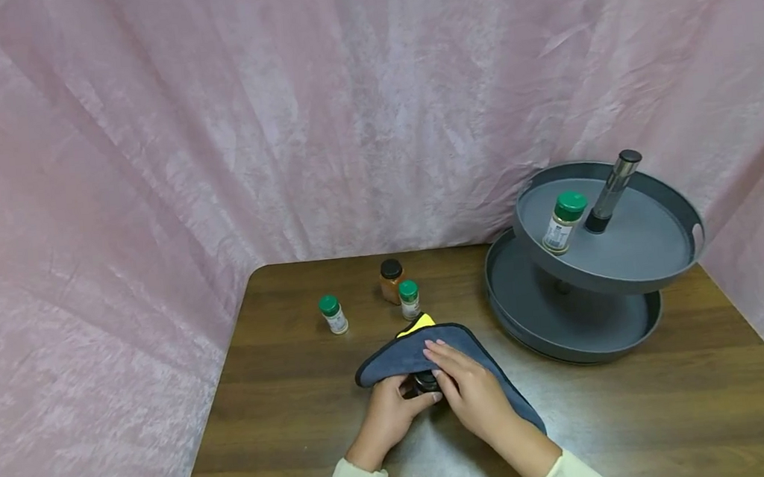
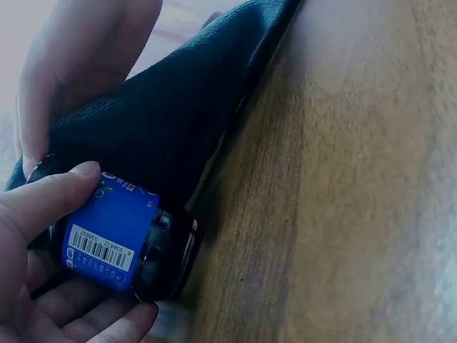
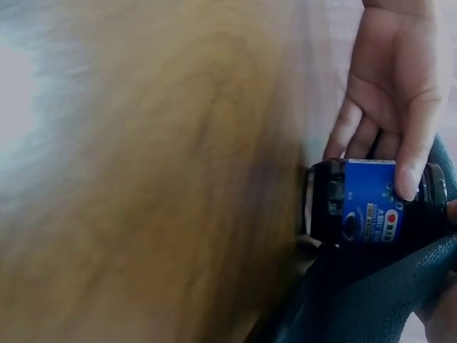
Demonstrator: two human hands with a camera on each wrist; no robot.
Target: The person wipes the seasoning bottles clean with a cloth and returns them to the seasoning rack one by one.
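Note:
A dark jar (image 1: 424,382) with a blue label (image 2: 111,221) and a barcode is held by my left hand (image 1: 392,410). In the left wrist view the thumb lies across the label and the fingers pass beneath the jar. Over the jar's far side drapes a blue-grey cloth (image 1: 457,337) with black edging and a yellow underside. My right hand (image 1: 471,392) holds the cloth against the jar, its fingers on top of the fabric and its thumb side near the black lid. From the right wrist, the jar (image 3: 371,200) appears on its side, partly covered by the cloth (image 3: 371,300).
Beyond the cloth stand two green-capped bottles, one left (image 1: 334,315) and one nearer (image 1: 410,300), beside an amber jar (image 1: 391,283) with a black lid. At right is a two-tier grey tray (image 1: 651,240); its upper tier carries another green-capped bottle (image 1: 564,223). A pink curtain (image 1: 346,121) hangs behind.

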